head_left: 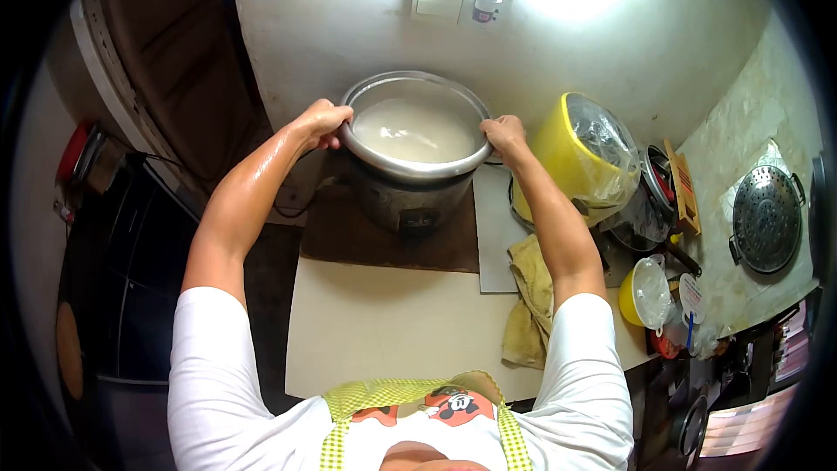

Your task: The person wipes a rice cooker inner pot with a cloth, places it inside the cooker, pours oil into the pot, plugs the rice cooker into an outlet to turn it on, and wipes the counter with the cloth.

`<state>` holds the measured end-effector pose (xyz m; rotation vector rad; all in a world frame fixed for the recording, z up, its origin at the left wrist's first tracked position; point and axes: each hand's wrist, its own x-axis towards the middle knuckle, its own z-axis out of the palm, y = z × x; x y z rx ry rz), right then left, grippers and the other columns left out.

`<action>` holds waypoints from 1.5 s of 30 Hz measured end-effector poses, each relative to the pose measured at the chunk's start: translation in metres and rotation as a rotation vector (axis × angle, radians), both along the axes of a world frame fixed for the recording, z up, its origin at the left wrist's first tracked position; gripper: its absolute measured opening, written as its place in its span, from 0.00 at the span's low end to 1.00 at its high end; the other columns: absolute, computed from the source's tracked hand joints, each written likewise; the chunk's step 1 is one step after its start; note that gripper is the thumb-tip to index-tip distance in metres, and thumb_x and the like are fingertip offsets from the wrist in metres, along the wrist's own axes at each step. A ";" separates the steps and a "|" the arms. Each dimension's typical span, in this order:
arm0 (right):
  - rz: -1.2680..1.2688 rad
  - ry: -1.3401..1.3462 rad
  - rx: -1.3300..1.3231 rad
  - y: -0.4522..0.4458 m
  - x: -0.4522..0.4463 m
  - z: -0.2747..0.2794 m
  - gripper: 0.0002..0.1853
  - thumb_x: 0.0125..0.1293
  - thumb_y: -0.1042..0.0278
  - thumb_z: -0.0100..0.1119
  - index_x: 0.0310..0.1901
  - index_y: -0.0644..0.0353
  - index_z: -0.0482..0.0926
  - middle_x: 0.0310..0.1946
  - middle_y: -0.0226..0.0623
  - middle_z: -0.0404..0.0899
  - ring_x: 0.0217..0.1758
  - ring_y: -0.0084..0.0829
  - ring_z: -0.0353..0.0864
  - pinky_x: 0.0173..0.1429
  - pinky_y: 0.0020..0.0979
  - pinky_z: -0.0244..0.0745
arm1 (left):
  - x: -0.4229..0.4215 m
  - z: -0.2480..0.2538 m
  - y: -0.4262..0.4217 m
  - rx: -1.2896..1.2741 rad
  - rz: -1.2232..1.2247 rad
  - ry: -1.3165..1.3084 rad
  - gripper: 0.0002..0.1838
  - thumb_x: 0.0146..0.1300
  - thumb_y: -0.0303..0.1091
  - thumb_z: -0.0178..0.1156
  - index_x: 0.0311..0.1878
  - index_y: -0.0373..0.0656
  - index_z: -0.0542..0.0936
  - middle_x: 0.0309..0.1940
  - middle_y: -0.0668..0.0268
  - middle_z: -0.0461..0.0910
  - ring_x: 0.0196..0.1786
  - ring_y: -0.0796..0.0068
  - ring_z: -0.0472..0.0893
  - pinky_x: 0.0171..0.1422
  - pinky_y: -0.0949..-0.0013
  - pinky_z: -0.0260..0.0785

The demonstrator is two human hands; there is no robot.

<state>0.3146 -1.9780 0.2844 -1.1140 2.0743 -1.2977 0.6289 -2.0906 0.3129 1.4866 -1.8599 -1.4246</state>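
A round metal pot (pixel 417 167) with cloudy whitish liquid (pixel 414 131) inside sits at or just above the top of a dark cooker body (pixel 397 205). My left hand (pixel 325 124) is closed on the pot's rim at its left side. On the opposite side my right hand (pixel 504 134) pinches the rim. The cooker stands on a brown board (pixel 384 249) against the wall. Whether the pot rests fully in the cooker cannot be made out.
A yellow container (pixel 554 153) with plastic over it stands right of the cooker. A yellowish cloth (pixel 527 331) lies on the pale table (pixel 384 323). Farther right are a yellow bowl (pixel 629 301), a pan handle and a perforated metal lid (pixel 767 220) on the wall.
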 end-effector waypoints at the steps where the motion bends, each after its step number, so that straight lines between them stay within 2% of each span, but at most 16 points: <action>1: -0.018 0.096 0.020 -0.003 -0.001 -0.008 0.10 0.47 0.71 0.55 0.13 0.60 0.68 0.11 0.31 0.66 0.11 0.24 0.64 0.14 0.28 0.55 | 0.000 -0.003 0.001 0.019 0.004 -0.025 0.12 0.49 0.38 0.52 0.22 0.38 0.72 0.13 0.64 0.68 0.10 0.74 0.68 0.13 0.69 0.54; 5: -0.004 0.367 0.165 0.001 0.002 -0.019 0.16 0.43 0.64 0.53 0.24 0.72 0.77 0.25 0.58 0.77 0.32 0.49 0.79 0.40 0.40 0.71 | -0.002 -0.025 0.000 -0.041 0.012 -0.180 0.13 0.48 0.38 0.51 0.24 0.35 0.73 0.15 0.62 0.67 0.10 0.70 0.67 0.13 0.67 0.53; 11: 0.015 0.531 0.233 0.004 0.006 -0.017 0.17 0.46 0.61 0.51 0.28 0.70 0.79 0.30 0.59 0.77 0.38 0.50 0.78 0.45 0.40 0.71 | -0.002 -0.020 0.006 -0.317 -0.079 -0.539 0.20 0.47 0.45 0.49 0.28 0.33 0.77 0.23 0.53 0.76 0.17 0.63 0.74 0.28 0.60 0.66; 17: 0.166 0.853 0.351 0.026 0.025 0.017 0.22 0.58 0.50 0.50 0.36 0.64 0.79 0.38 0.51 0.78 0.44 0.46 0.77 0.46 0.44 0.72 | 0.003 -0.010 0.019 -0.459 -0.159 -0.803 0.33 0.55 0.61 0.43 0.45 0.38 0.77 0.49 0.46 0.73 0.55 0.47 0.71 0.56 0.52 0.62; 20: 0.101 0.725 0.040 0.069 0.040 0.028 0.23 0.58 0.44 0.51 0.38 0.58 0.80 0.37 0.45 0.79 0.43 0.42 0.79 0.45 0.42 0.73 | 0.011 0.001 0.051 -0.761 0.104 -0.453 0.31 0.58 0.62 0.44 0.35 0.40 0.78 0.38 0.48 0.77 0.43 0.46 0.75 0.46 0.54 0.66; 22: 0.297 0.495 -0.316 0.141 0.052 0.024 0.18 0.60 0.53 0.52 0.44 0.60 0.77 0.35 0.43 0.80 0.37 0.37 0.80 0.44 0.35 0.75 | 0.015 -0.001 0.086 -1.035 -0.071 -0.187 0.19 0.62 0.41 0.52 0.21 0.37 0.67 0.14 0.61 0.65 0.19 0.71 0.62 0.25 0.68 0.59; 23: 0.390 -0.071 -0.241 0.189 0.067 0.027 0.13 0.60 0.61 0.53 0.40 0.61 0.77 0.29 0.37 0.79 0.30 0.26 0.79 0.34 0.27 0.75 | 0.019 -0.012 0.103 -1.010 -0.181 0.047 0.17 0.62 0.35 0.53 0.19 0.38 0.64 0.13 0.67 0.57 0.19 0.80 0.57 0.23 0.73 0.54; 28: 0.125 -0.814 -0.258 0.429 0.119 -0.117 0.10 0.61 0.65 0.51 0.29 0.63 0.76 0.18 0.31 0.73 0.18 0.19 0.71 0.22 0.19 0.66 | -0.010 -0.064 0.215 -1.133 -0.772 0.263 0.15 0.56 0.25 0.58 0.18 0.39 0.64 0.12 0.64 0.59 0.14 0.72 0.60 0.18 0.70 0.52; 30: -0.283 -0.735 0.296 0.524 0.158 -0.203 0.11 0.62 0.64 0.49 0.30 0.62 0.76 0.19 0.34 0.76 0.19 0.25 0.75 0.25 0.26 0.70 | -0.031 -0.079 0.257 -1.082 -0.978 0.308 0.13 0.52 0.22 0.60 0.19 0.40 0.65 0.13 0.61 0.62 0.13 0.66 0.63 0.17 0.68 0.54; 31: -0.256 -0.086 0.892 0.573 0.178 -0.272 0.11 0.58 0.64 0.50 0.34 0.60 0.78 0.26 0.40 0.79 0.29 0.38 0.80 0.33 0.36 0.75 | -0.049 -0.090 0.268 -1.048 -1.067 0.315 0.13 0.50 0.21 0.61 0.19 0.40 0.66 0.13 0.61 0.63 0.13 0.64 0.64 0.17 0.68 0.54; 32: -0.495 -0.128 1.187 0.619 0.215 -0.280 0.13 0.53 0.63 0.52 0.37 0.59 0.79 0.33 0.43 0.80 0.40 0.45 0.79 0.42 0.41 0.75 | -0.057 -0.095 0.288 -0.993 -1.146 0.252 0.12 0.49 0.22 0.62 0.19 0.41 0.68 0.14 0.61 0.66 0.14 0.65 0.67 0.17 0.68 0.56; 34: -0.202 -0.187 1.415 0.712 0.265 -0.322 0.12 0.52 0.64 0.53 0.37 0.59 0.79 0.33 0.42 0.80 0.38 0.39 0.81 0.39 0.38 0.77 | -0.075 -0.110 0.328 -0.910 -1.326 0.088 0.09 0.50 0.30 0.63 0.24 0.42 0.71 0.19 0.63 0.72 0.17 0.64 0.73 0.20 0.66 0.63; 36: -0.383 -0.976 1.333 0.753 0.290 -0.343 0.10 0.54 0.65 0.52 0.34 0.60 0.78 0.30 0.38 0.80 0.31 0.33 0.81 0.32 0.34 0.76 | -0.087 -0.123 0.358 -0.893 -1.459 -0.046 0.09 0.50 0.34 0.64 0.29 0.44 0.73 0.22 0.64 0.74 0.20 0.63 0.76 0.24 0.64 0.67; 38: -0.272 -0.829 1.208 0.818 0.318 -0.427 0.10 0.54 0.65 0.51 0.32 0.60 0.78 0.27 0.36 0.80 0.28 0.31 0.80 0.29 0.32 0.75 | -0.097 -0.137 0.395 -0.890 -1.553 -0.114 0.10 0.50 0.36 0.63 0.32 0.44 0.75 0.23 0.65 0.75 0.23 0.64 0.78 0.26 0.64 0.68; 40: -0.645 -1.044 1.136 0.807 0.277 -0.373 0.10 0.54 0.64 0.50 0.29 0.59 0.78 0.22 0.33 0.79 0.24 0.29 0.79 0.24 0.30 0.73 | -0.112 -0.144 0.433 -0.813 -1.527 -0.187 0.11 0.50 0.37 0.63 0.33 0.43 0.75 0.25 0.64 0.77 0.25 0.63 0.79 0.27 0.63 0.69; 45: -0.582 -0.865 1.078 0.857 0.169 -0.450 0.10 0.53 0.63 0.51 0.25 0.57 0.79 0.20 0.36 0.79 0.23 0.31 0.79 0.25 0.31 0.74 | -0.155 -0.178 0.507 -0.900 -1.341 -0.566 0.14 0.48 0.42 0.65 0.28 0.44 0.73 0.24 0.60 0.76 0.27 0.54 0.77 0.29 0.58 0.67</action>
